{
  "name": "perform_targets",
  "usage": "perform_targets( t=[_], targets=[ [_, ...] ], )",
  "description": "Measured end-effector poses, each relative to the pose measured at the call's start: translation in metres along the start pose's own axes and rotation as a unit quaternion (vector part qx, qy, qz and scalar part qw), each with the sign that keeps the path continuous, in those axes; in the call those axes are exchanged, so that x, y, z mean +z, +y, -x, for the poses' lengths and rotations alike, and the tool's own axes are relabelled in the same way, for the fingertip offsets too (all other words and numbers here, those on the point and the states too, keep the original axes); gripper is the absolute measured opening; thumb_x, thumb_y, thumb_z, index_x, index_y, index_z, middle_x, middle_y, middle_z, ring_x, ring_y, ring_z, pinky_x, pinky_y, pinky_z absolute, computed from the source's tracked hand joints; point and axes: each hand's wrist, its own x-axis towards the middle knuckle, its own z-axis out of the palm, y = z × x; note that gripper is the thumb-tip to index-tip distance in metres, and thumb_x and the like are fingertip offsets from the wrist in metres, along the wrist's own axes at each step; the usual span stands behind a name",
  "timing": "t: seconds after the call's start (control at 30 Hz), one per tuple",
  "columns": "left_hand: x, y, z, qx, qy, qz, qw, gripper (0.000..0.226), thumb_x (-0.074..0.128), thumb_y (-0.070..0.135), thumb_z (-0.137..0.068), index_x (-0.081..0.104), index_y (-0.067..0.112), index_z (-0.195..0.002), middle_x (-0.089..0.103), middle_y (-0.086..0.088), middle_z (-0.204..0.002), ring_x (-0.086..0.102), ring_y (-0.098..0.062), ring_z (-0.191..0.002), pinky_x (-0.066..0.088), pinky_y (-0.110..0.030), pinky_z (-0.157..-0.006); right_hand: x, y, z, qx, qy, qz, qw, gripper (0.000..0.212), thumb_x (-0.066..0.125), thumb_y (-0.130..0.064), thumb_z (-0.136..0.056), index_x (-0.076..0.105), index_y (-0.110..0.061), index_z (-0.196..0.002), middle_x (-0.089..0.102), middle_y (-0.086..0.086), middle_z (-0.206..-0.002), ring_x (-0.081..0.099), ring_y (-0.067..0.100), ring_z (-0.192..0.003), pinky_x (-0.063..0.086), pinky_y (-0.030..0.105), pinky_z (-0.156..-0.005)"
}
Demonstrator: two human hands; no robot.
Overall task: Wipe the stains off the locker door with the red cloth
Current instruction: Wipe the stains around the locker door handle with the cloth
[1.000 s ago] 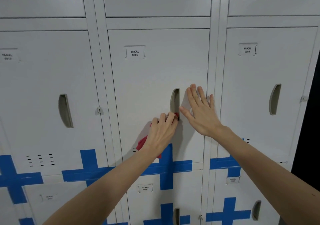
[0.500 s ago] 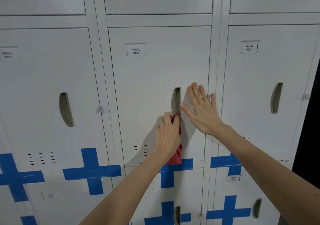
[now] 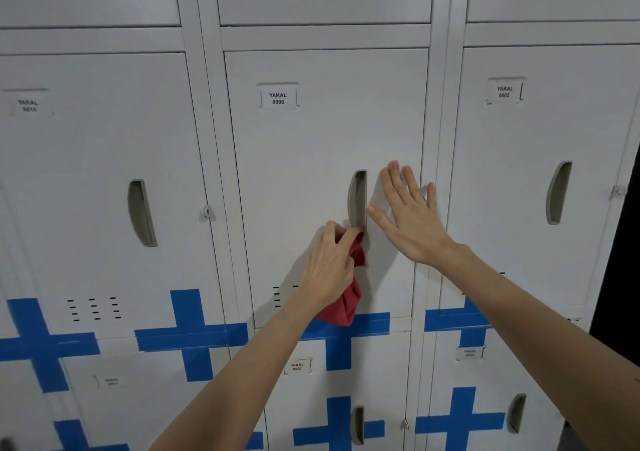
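Observation:
The grey locker door point(image 3: 311, 145) labelled YAKAL 0006 faces me, with a recessed handle point(image 3: 357, 197) near its right edge. My left hand point(image 3: 329, 263) grips the red cloth point(image 3: 348, 298) and pinches a corner of it against the door just below the handle; the rest of the cloth hangs down under the palm. Pressed flat against the door to the right of the handle is my right hand point(image 3: 410, 215), fingers spread, holding nothing. No stain is distinguishable on the door.
Neighbouring locker doors stand left point(image 3: 97, 173) and right point(image 3: 526, 173), each with its own handle. Blue tape crosses point(image 3: 188, 332) mark the lower row. A dark gap point(image 3: 623, 277) lies beyond the lockers at the far right.
My left hand turned more upright and drew the cloth in under the palm, close below the handle. The right hand stayed flat on the door.

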Motion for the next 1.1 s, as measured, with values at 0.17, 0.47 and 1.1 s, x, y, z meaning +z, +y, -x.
perform_targets(
  t=[0.17, 0.47, 1.1],
  targets=[
    [-0.006, 0.007, -0.003, -0.084, 0.094, 0.144, 0.982, 0.048, 0.050, -0.001, -0.081, 0.049, 0.011, -0.128, 0.045, -0.005, -0.116, 0.049, -0.012, -0.098, 0.043, -0.024, -0.087, 0.000, -0.001, 0.001, 0.000, 0.000, 0.005, 1.000, 0.072, 0.016, -0.059, -0.094, -0.016, -0.023, -0.148, -0.025, -0.006, -0.156, -0.022, 0.014, -0.143, -0.015, 0.046, -0.115],
    [-0.007, 0.028, -0.042, -0.025, 0.142, 0.083, 0.986, 0.042, 0.038, 0.011, -0.095, 0.041, 0.008, -0.137, 0.040, -0.005, -0.121, 0.053, -0.019, -0.091, 0.054, -0.038, -0.078, 0.000, -0.001, 0.000, 0.000, 0.003, 0.006, 1.000, 0.073, 0.015, -0.060, -0.094, -0.014, -0.023, -0.149, -0.023, -0.007, -0.156, -0.021, 0.014, -0.144, -0.012, 0.047, -0.116],
    [0.002, 0.036, -0.047, -0.079, 0.078, 0.322, 0.940, 0.067, 0.053, 0.020, -0.094, 0.015, 0.020, -0.149, 0.028, 0.004, -0.154, 0.027, -0.001, -0.138, 0.023, -0.019, -0.112, -0.004, 0.000, 0.001, -0.005, 0.004, -0.013, 1.000, 0.074, 0.009, -0.062, -0.090, -0.011, -0.023, -0.150, -0.022, -0.008, -0.157, -0.022, 0.011, -0.143, -0.015, 0.047, -0.115]
  ],
)
